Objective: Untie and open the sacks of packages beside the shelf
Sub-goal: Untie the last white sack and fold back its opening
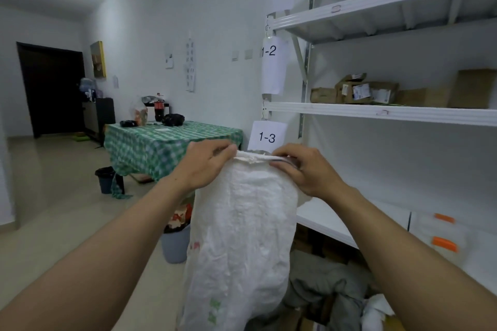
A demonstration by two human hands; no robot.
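A tall white woven sack [242, 228] stands upright in front of me, beside the white metal shelf [376, 111]. Its top rim is rolled and held up at chest height. My left hand [207, 166] grips the rim at its left end, fingers curled over the edge. My right hand [304, 169] pinches the rim at its right end. The mouth between my hands looks flattened; no tie shows, and the sack's contents are hidden.
Cardboard parcels [365, 91] lie on the shelf level tagged 1-2. A grey cloth heap [322, 287] and boxes sit on the floor under the shelf. A grey bin [174, 244] stands behind the sack. A green-checked table [166, 145] stands further back on the left.
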